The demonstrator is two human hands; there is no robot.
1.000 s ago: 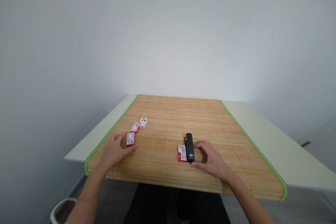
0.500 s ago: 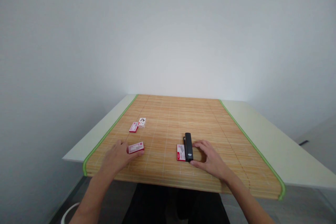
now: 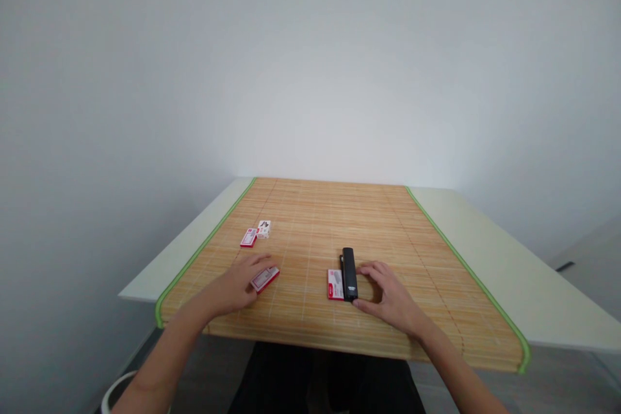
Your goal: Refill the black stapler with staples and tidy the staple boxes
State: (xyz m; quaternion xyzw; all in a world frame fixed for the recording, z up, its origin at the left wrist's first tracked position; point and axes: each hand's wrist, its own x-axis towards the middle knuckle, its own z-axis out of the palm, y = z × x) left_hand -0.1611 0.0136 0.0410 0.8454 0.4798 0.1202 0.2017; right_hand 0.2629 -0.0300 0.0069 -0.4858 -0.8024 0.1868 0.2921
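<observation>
Head view: the reference item is a black stapler, lying with its long axis running away from the person. To its left, across a gap of bare mat, is a held box, red-edged with a pale label. The box lies aslant to the stapler, its far end angled to the right; a flat box sits between them, just beside the stapler's left side and roughly parallel to it.

The left hand, well left of the stapler, grips the held box from its left end (whether the box is raised off the mat cannot be told). The right hand is the nearer of the two to the stapler: on its right side, fingers and thumb curved apart with a gap before the palm, thumb tip at the near end. Light contact is probable, though no firm hold is seen.

Left of the stapler and beyond it are a second red-edged box and a white box, side by side.

Surface: a slatted bamboo mat with green edging runs under the stapler, over a white table. Room: a plain pale wall stands beyond the stapler; grey floor shows below.
</observation>
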